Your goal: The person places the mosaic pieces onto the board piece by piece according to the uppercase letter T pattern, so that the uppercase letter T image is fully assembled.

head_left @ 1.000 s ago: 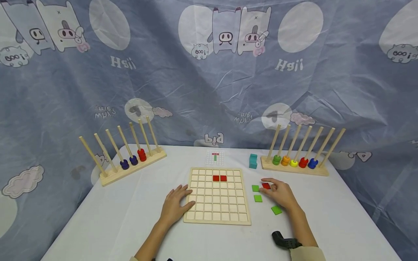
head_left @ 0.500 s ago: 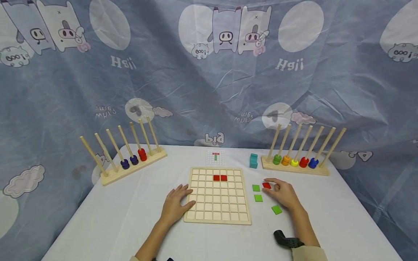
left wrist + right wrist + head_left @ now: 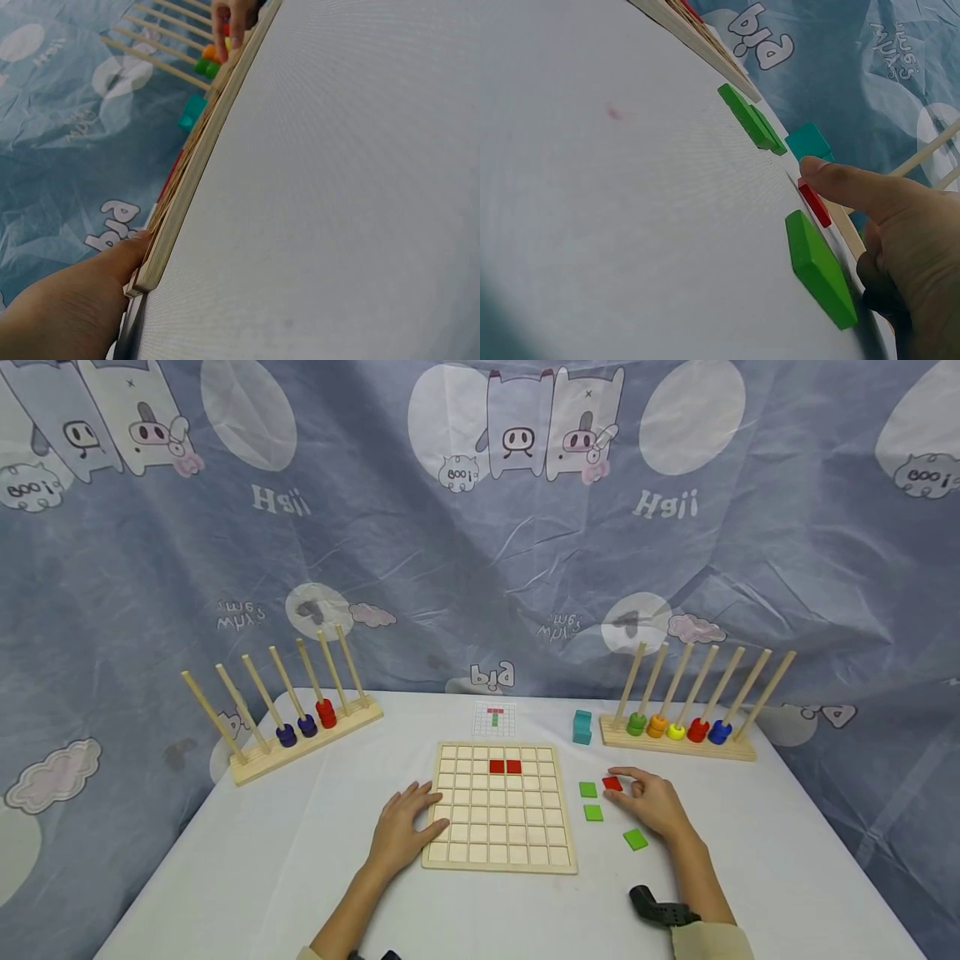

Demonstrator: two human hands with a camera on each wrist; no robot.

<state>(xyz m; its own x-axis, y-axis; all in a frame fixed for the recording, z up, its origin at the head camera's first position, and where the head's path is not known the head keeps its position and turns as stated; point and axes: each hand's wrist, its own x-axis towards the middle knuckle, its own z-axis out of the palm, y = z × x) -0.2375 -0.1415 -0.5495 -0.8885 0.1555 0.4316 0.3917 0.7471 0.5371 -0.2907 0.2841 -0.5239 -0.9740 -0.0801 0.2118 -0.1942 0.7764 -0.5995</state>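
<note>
White table under everything. Grid board sits mid-table, two red tiles side by side in its second row from the far edge. My left hand rests on the board's left edge, fingers loose, nothing clenched. My right hand has thumb and index around a loose red tile, right of the board; can't tell if it's pinched.

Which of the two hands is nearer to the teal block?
The right hand: it is right of the teal block, closer to the person. The left hand is farther away, on the left edge of the grid board.
</note>
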